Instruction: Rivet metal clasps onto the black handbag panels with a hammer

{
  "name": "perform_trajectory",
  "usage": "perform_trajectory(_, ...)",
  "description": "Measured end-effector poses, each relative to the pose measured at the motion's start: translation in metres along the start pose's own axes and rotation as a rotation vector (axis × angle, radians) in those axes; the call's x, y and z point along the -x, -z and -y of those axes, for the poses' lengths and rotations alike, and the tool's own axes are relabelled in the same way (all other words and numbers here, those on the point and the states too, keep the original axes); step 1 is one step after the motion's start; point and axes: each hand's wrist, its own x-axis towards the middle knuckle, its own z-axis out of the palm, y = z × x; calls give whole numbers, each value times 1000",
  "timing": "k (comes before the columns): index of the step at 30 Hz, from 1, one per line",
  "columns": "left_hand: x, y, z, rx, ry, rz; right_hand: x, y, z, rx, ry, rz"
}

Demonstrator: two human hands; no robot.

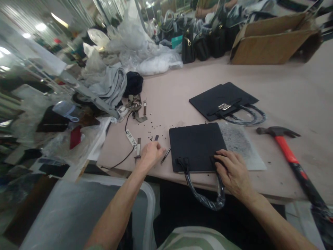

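In front of me lies a black handbag panel (196,144), flat on the table, its plastic-wrapped handle (205,199) hanging over the front edge. My right hand (232,170) is closed at the panel's right side, thumb and fingers around the base of the handle. To the left of the panel, my left hand (152,152) is closed with fingertips together over the table; whatever is between them is too small to make out. A thin pen-like tool (165,155) lies between that hand and the panel. Several tiny dark pieces (151,132) are scattered just beyond my left hand.
Another black panel with handles and a metal clasp (223,102) lies farther back. A claw hammer (288,149) rests at right, beside a speckled translucent sheet (240,144). Black bags (188,47), a cardboard box (267,41) and plastic wrapping (156,62) stand behind. A pale bin (149,194) sits below left.
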Motion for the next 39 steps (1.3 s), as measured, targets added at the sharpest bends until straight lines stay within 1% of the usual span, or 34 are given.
perform_trajectory(2, 6, -4, -9, 19, -49, 76, -1, 0, 0, 5, 10, -7)
perform_trajectory(4, 10, -8, -18, 0, -71, 91, -1, 0, 0, 12, 23, -12)
perform_trajectory(7, 10, -15, -27, -24, -60, 67, -1, -1, -2, 14, 37, -13)
perform_trajectory(10, 6, -19, -27, -24, -1, 11, -1, -3, -6, 11, 47, -23)
perform_trajectory(15, 4, -23, -19, -17, 85, -85, -1, -5, -10, 22, 70, -45)
perform_trajectory(18, 9, -22, -13, 45, 97, -114, -2, -5, -9, 26, 77, -46)
perform_trajectory(21, 11, -15, 2, 67, 117, -177, -2, -5, -9, 29, 74, -32)
perform_trajectory(23, 8, -7, 16, 51, 154, -222, -1, -5, -9, 30, 70, -30)
perform_trajectory(24, 6, -4, 23, 42, 172, -223, 0, -5, -9, 29, 68, -31)
perform_trajectory(27, -2, 3, 40, 36, 197, -155, 1, -6, -9, 22, 61, -29)
perform_trajectory(29, -8, 3, 45, 40, 192, -102, 1, -6, -9, 19, 56, -25)
perform_trajectory(35, -22, -1, 40, 25, 128, -7, 0, -2, 1, -5, 6, -18)
perform_trajectory(39, -33, 2, 38, 62, 90, 94, 1, 0, 6, -24, -45, 1)
